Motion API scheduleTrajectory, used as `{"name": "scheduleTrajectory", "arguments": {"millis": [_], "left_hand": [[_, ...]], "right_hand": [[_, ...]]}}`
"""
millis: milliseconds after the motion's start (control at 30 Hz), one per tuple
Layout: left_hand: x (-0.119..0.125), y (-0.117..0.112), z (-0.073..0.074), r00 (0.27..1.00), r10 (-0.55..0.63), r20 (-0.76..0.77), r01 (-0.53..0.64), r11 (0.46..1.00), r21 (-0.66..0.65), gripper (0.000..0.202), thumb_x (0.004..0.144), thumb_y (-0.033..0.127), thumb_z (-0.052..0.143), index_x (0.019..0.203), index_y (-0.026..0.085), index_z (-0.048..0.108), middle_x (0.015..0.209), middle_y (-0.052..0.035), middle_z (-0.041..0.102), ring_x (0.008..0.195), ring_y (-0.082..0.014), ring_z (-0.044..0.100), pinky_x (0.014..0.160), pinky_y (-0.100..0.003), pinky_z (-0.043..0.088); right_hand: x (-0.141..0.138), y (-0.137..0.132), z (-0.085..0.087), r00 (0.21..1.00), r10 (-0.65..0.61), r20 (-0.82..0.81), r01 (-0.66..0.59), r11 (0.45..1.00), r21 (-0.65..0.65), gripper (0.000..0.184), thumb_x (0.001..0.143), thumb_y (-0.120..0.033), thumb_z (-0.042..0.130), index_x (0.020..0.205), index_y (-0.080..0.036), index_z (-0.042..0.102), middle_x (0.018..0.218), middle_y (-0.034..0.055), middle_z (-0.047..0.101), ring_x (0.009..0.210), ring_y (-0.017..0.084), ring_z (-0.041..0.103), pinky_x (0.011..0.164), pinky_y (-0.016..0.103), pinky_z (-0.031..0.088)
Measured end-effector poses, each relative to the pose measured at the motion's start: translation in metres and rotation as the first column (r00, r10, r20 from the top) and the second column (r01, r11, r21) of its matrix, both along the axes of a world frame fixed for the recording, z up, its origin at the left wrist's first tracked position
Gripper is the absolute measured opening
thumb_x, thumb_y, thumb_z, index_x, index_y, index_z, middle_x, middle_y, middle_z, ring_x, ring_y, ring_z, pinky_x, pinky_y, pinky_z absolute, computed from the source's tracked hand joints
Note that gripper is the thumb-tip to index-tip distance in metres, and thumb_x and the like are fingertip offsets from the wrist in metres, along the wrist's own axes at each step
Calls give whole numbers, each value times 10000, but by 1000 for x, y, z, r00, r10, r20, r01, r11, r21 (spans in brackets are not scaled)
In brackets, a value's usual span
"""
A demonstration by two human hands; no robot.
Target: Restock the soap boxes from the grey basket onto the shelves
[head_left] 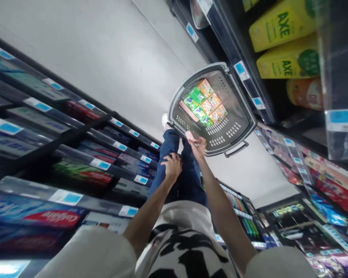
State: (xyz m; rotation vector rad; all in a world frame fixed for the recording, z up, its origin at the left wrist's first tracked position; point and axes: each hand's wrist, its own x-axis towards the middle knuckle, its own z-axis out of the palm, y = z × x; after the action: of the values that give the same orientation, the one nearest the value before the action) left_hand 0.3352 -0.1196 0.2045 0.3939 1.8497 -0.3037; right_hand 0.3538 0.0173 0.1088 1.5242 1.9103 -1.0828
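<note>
My left hand rests on the leg of my blue trousers near the knee, its fingers spread and holding nothing. In my right hand is a small pale pink box, gripped between thumb and fingers at the near rim of a grey shopping basket. Inside the basket lie several small packs in rows, green ones and orange ones. A narrow pink pack lies along their left side. The print on the held box is too small to read.
Toothpaste shelves with Colgate boxes run along the left. To the right, a shelf holds yellow AXE bottles and juts close to the basket. Pale floor extends ahead, and more stocked shelves stand at lower right.
</note>
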Motion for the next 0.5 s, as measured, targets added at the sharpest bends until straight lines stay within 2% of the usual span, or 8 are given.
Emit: {"name": "scheduleTrajectory", "arguments": {"millis": [100, 167, 233, 300, 367, 433, 500], "left_hand": [[8, -14, 20, 1000, 19, 6, -20, 1000, 9, 629, 1013, 341, 397, 1580, 69, 378, 1577, -302, 324, 1275, -544, 427, 838, -626, 523], [12, -24, 35, 999, 47, 24, -47, 999, 2, 668, 1016, 367, 414, 1630, 123, 312, 1639, -279, 251, 1250, -508, 477, 857, -592, 528], [17, -33, 51, 993, 108, 42, -108, 994, -4, 683, 1021, 373, 420, 1655, 170, 267, 1663, -275, 215, 1221, -467, 531, 878, -571, 526], [21, -37, 70, 982, 187, 38, -187, 982, -1, 651, 1030, 328, 390, 1643, 130, 292, 1587, -324, 332, 1198, -445, 574, 889, -567, 523], [24, -38, 95, 967, 255, 14, -255, 966, 41, 578, 1020, 240, 362, 1560, 44, 425, 1408, -350, 513, 1167, -426, 614, 896, -552, 527], [23, -34, 129, 954, 298, -24, -291, 946, 143, 491, 978, 168, 400, 1404, 13, 588, 1247, -321, 624, 1111, -390, 659, 912, -516, 535], [22, -28, 170, 935, 344, -82, -306, 904, 299, 398, 897, 156, 511, 1230, 53, 704, 1148, -278, 683, 1048, -367, 696, 913, -482, 548]], "right_hand": [[22, -14, 70, 989, 106, -104, -105, 994, 12, 714, 748, -517, 796, 1321, -189, 525, 1340, 162, 573, 1276, 300, 522, 1146, 459, 397], [40, -23, 109, 985, 131, -111, -139, 988, -67, 700, 774, -520, 759, 1344, -192, 518, 1348, 155, 570, 1279, 299, 524, 1150, 452, 398], [57, -30, 142, 988, 139, -72, -150, 971, -183, 691, 802, -534, 717, 1373, -206, 510, 1346, 141, 583, 1271, 294, 538, 1158, 448, 393], [72, -34, 171, 987, 152, -47, -159, 955, -249, 680, 801, -552, 704, 1364, -211, 531, 1323, 137, 605, 1282, 308, 537, 1172, 461, 378], [82, -33, 202, 985, 162, -66, -174, 951, -257, 658, 789, -567, 699, 1321, -203, 569, 1269, 142, 637, 1298, 333, 531, 1186, 484, 361], [85, -27, 235, 981, 156, -113, -180, 952, -246, 629, 782, -575, 682, 1280, -201, 593, 1214, 143, 664, 1295, 355, 542, 1188, 510, 361], [81, -16, 269, 976, 133, -172, -171, 957, -234, 603, 758, -584, 678, 1233, -220, 612, 1184, 141, 677, 1272, 380, 569, 1172, 548, 381]]}}
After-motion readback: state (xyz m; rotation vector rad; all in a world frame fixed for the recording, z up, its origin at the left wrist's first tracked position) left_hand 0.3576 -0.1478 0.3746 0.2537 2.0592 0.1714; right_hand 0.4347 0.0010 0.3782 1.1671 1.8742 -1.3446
